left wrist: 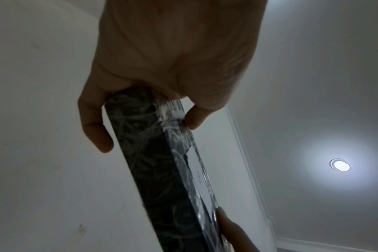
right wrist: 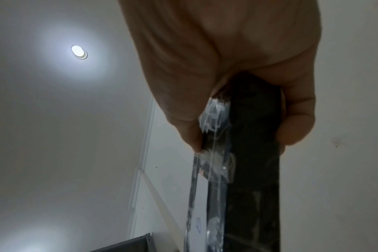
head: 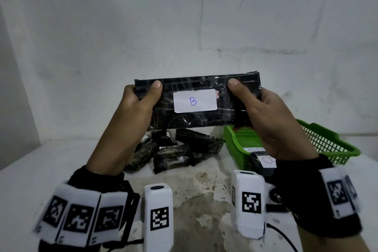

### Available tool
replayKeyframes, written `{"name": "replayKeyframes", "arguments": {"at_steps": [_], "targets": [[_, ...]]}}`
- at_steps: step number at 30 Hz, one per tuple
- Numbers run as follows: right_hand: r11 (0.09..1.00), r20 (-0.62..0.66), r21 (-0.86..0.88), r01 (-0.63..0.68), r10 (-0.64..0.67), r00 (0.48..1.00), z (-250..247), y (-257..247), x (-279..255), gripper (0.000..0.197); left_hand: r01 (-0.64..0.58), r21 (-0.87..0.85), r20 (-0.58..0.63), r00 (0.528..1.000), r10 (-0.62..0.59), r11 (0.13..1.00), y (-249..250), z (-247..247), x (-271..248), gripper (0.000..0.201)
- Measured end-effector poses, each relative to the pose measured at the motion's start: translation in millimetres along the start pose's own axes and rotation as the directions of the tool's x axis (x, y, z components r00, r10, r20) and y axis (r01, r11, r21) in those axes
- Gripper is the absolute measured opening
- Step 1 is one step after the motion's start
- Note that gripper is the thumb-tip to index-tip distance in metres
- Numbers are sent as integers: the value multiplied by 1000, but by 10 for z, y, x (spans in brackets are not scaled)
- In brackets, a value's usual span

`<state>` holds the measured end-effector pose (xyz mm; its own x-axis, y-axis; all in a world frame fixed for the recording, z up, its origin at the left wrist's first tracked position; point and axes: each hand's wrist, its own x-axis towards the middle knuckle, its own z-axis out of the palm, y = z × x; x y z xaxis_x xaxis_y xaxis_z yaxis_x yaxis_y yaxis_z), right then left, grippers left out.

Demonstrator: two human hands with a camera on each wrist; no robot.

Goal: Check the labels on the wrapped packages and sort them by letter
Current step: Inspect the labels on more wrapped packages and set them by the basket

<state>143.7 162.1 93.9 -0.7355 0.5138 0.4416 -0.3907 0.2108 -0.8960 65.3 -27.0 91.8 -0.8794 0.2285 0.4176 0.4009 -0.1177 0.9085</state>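
One black wrapped package held up at centre frame, long side level, white label facing the head camera and reading "B". Pinched at both ends: left hand with thumb on the front face and fingers curled behind, right hand likewise at the right end. Confirmed edge-on from the wrist views, thumb and fingers clamping the thin slab from either side. Below, at lower centre, a heap of unsorted packages on the white table. At lower right, a green basket, with a labelled package just in front of it, letter partly hidden, possibly another B. Best done by keeping both thumbs clear of the label, reading the letter fully, then matching against that neighbour's label before lowering flat, label up, to avoid a mis-sort.
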Motion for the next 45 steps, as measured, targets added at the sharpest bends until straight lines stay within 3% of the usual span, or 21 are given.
{"name": "replayKeyframes", "arguments": {"at_steps": [4, 8, 13, 17, 20, 22, 29, 33, 38, 41, 45], "targets": [[1000, -13, -3, 22, -22, 1000, 16, 11, -2, 47, -40, 59, -18, 999, 41, 997, -20, 15, -23, 68], [998, -70, -34, 55, -57, 996, 39, 26, -28, 50, -75, 84, -56, 995, 80, 994, -31, 58, -41, 59], [992, -130, -31, 124, -127, 983, 45, 10, -61, 49, -64, 50, -71, 995, 68, 997, -32, 122, -74, 77], [986, -132, -86, 145, -155, 979, 93, 22, -98, 48, -44, 13, -92, 995, 45, 999, -17, 138, -79, 66], [979, -136, -124, 159, -176, 975, 99, 18, -92, 60, -50, 68, -100, 993, 57, 996, -7, 121, -69, 84], [977, -118, -147, 153, -171, 978, 105, 21, -84, 70, -58, 82, -119, 991, 68, 995, -16, 99, -53, 86], [974, -60, -158, 163, -174, 983, 92, 68, -53, 78, -49, 150, -84, 995, 62, 987, -24, 27, -12, 101], [962, -1, -196, 189, -193, 981, 55, 80, -35, 88, -80, 187, -105, 989, 101, 979, 2, 35, -52, 95], [966, 21, -161, 201, -200, 980, -15, 95, 17, 87, -119, 238, 10, 993, 120, 964, 64, 50, -135, 94], [968, 108, -186, 169, -151, 983, -79, 95, 42, 100, -164, 230, 6, 986, 167, 959, 52, 27, -135, 95], [959, 108, -222, 176, -156, 982, -193, 66, 28, 98, -202, 213, 72, 979, 190, 956, 42, 23, -131, 105]]}}
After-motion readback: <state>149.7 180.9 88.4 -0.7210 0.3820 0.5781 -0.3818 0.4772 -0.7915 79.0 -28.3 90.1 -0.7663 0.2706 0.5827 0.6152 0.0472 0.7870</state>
